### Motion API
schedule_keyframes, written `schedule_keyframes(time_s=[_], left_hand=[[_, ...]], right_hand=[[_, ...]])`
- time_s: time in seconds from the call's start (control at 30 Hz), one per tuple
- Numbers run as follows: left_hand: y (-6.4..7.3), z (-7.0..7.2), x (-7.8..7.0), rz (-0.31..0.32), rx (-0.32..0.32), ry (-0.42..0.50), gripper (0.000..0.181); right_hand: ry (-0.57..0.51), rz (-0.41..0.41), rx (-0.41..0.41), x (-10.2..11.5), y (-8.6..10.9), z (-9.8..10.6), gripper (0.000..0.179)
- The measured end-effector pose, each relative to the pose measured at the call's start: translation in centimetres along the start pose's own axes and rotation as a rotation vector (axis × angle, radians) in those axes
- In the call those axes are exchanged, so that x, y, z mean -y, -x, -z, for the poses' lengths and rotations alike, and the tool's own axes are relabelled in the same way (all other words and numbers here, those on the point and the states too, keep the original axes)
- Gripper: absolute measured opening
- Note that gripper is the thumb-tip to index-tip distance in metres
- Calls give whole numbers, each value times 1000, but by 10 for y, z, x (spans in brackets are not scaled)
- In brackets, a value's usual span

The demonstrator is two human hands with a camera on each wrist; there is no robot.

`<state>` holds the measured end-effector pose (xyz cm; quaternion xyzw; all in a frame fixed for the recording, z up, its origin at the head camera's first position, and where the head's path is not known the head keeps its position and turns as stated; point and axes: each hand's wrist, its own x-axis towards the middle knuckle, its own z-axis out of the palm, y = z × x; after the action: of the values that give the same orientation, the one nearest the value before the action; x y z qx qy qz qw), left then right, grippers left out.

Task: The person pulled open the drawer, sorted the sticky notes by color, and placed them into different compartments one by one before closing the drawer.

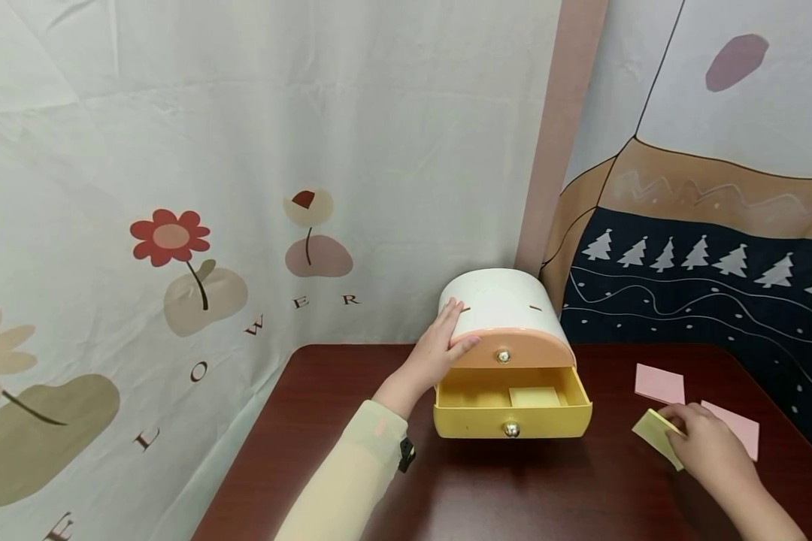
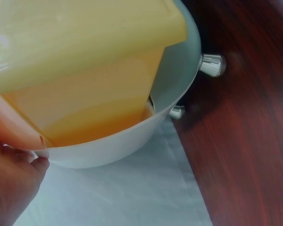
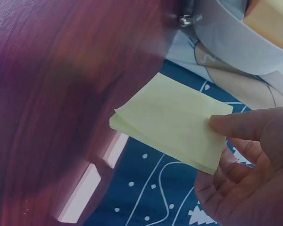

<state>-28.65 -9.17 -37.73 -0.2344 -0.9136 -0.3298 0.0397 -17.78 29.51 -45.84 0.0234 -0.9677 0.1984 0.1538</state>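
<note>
Yellow sticky-note pad (image 1: 656, 438): pinched in right hand (image 1: 709, 447), right of pulled-out yellow drawer (image 1: 487, 422). Left hand (image 1: 434, 350), nearer drawer: spread, resting on white-topped cabinet (image 1: 504, 300).

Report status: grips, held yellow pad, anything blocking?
Left grip on drawer box. Right grip pinching yellow pad, right of open yellow drawer. Yellow paper inside drawer; nothing visibly blocking.

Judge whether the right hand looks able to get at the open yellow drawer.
Probably yes: the right hand, though holding a yellow pad, has only tabletop between it and the yellow drawer, which stands open.
</note>
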Motion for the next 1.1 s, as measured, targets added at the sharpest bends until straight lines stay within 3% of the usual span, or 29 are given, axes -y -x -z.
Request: schedule_keyframes(time_s=[0.53, 0.93, 1.1], left_hand=[[1, 2, 0, -1, 0, 12, 78], [2, 2, 1, 11, 16, 26, 77], [2, 2, 1, 12, 19, 26, 77]], right_hand=[[-61, 68, -162, 30, 0, 5, 19], [-92, 137, -327, 43, -4, 11, 24], [-103, 132, -349, 48, -6, 16, 25]])
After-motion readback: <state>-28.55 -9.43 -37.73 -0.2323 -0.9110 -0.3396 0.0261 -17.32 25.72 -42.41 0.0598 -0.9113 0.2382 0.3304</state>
